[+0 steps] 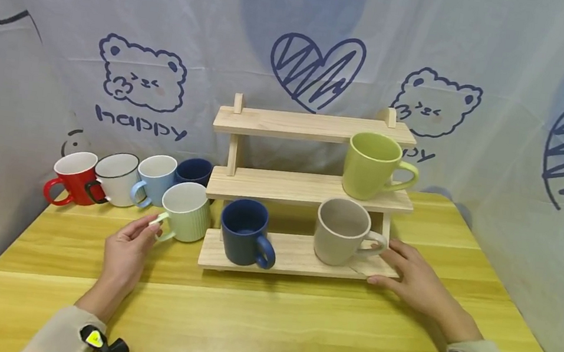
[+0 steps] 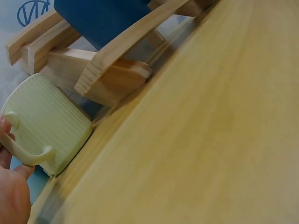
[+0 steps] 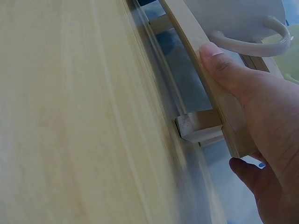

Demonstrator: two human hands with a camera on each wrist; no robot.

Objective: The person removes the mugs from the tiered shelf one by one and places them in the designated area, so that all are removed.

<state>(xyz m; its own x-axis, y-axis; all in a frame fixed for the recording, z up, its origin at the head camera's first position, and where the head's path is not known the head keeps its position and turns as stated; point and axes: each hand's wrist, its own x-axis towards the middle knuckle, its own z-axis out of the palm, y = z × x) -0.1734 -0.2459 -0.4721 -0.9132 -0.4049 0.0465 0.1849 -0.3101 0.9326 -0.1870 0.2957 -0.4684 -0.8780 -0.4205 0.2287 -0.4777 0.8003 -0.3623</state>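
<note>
My left hand (image 1: 129, 251) pinches the handle of a pale green ribbed mug (image 1: 190, 217), which stands upright just left of the wooden shelf. The left wrist view shows fingers and thumb at that mug's handle (image 2: 28, 156). With my right hand (image 1: 415, 280) I grip the right end of the three-tier wooden shelf's (image 1: 297, 264) bottom board. In the right wrist view the thumb (image 3: 224, 65) lies along the board's top and other fingers are below its end. On that bottom board sit a dark blue mug (image 1: 242, 236) and a beige mug (image 1: 341, 234).
A yellow-green mug (image 1: 369, 166) stands at the right of the middle tier. Left of the shelf stand a red mug (image 1: 81, 185), a white mug with dark rim (image 1: 123, 182), a light blue mug (image 1: 160, 179) and a navy mug (image 1: 195, 169). Printed cloth (image 1: 215, 30) hangs behind the wooden table (image 1: 266, 334).
</note>
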